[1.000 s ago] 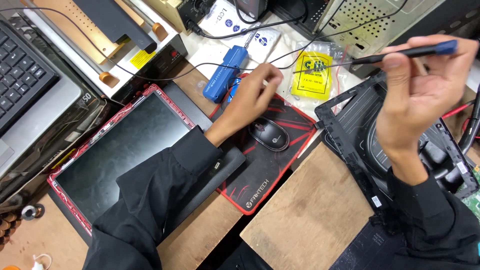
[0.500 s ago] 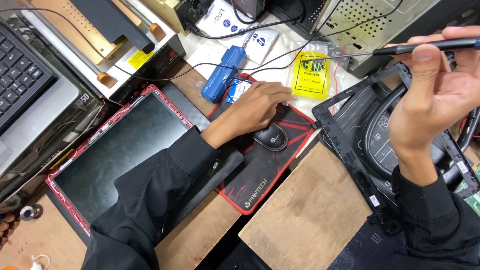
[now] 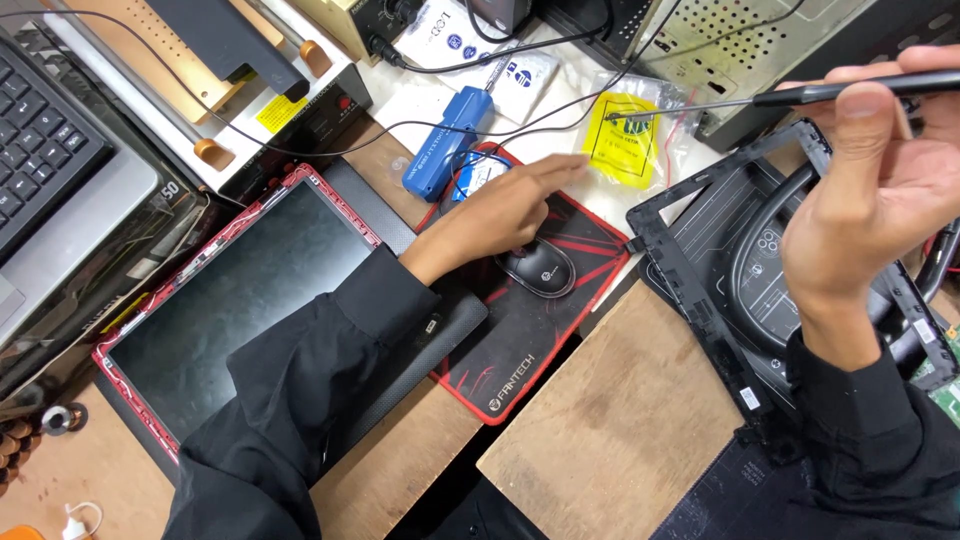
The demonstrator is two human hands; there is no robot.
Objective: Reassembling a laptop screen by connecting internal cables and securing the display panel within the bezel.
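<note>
My left hand [image 3: 505, 208] lies flat, fingers stretched out, over the far end of a red and black mouse pad [image 3: 520, 320], just beyond a black computer mouse [image 3: 540, 268]. It holds nothing. Its fingertips reach toward a small round blue-and-white item [image 3: 468, 168] and a yellow plastic bag [image 3: 622, 148]. My right hand [image 3: 865, 200] is raised at the right and grips a thin black screwdriver [image 3: 800, 95], whose metal tip points left over the yellow bag. Under that hand lies an opened black laptop shell [image 3: 720, 250].
A red-edged screen panel [image 3: 230, 300] lies at the left beside an open laptop keyboard [image 3: 50, 170]. A blue tool [image 3: 440, 140], cables, a heating plate device [image 3: 240, 90] and a perforated metal case [image 3: 730, 40] crowd the back. A wooden board [image 3: 620, 420] sits in front.
My left hand has lowered and flattened over the mouse pad, fingers stretching right. My right hand with the screwdriver has shifted right and up.
</note>
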